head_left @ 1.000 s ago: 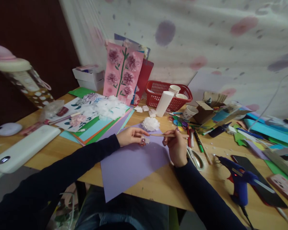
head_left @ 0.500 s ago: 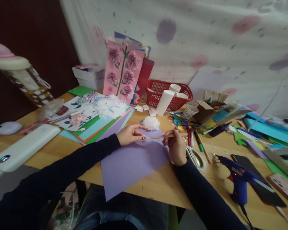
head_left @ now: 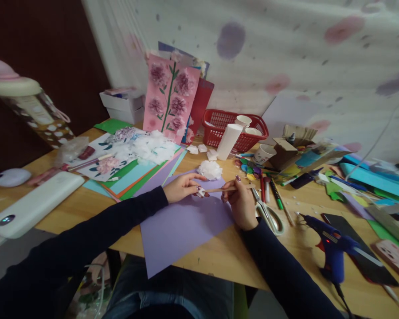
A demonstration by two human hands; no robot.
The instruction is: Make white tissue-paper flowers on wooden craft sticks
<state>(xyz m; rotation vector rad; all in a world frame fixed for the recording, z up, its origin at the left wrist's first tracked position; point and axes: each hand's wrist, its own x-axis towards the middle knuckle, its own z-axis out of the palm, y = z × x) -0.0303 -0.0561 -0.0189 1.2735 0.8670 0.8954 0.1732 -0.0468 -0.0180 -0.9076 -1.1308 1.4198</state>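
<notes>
Over the purple sheet (head_left: 186,226), my left hand (head_left: 183,188) pinches a small white piece of paper (head_left: 201,192) between its fingertips. My right hand (head_left: 241,201) grips a thin wooden stick (head_left: 216,190), whose tip points left and touches the white piece. Just behind my fingers, a ruffled white paper flower (head_left: 209,170) rests at the back edge of the sheet. White-handled scissors (head_left: 269,217) lie to the right, partly behind my right hand.
A blue glue gun (head_left: 330,248) and black phone (head_left: 359,248) lie at the right. Behind stand a red basket (head_left: 216,118), paper cup (head_left: 264,153) and pink flower picture (head_left: 169,97). At left are a white power bank (head_left: 36,204) and bottle (head_left: 29,106).
The stick and my right hand have shifted slightly left, bringing the stick's tip against the white piece. That piece now looks more folded in my left fingertips.
</notes>
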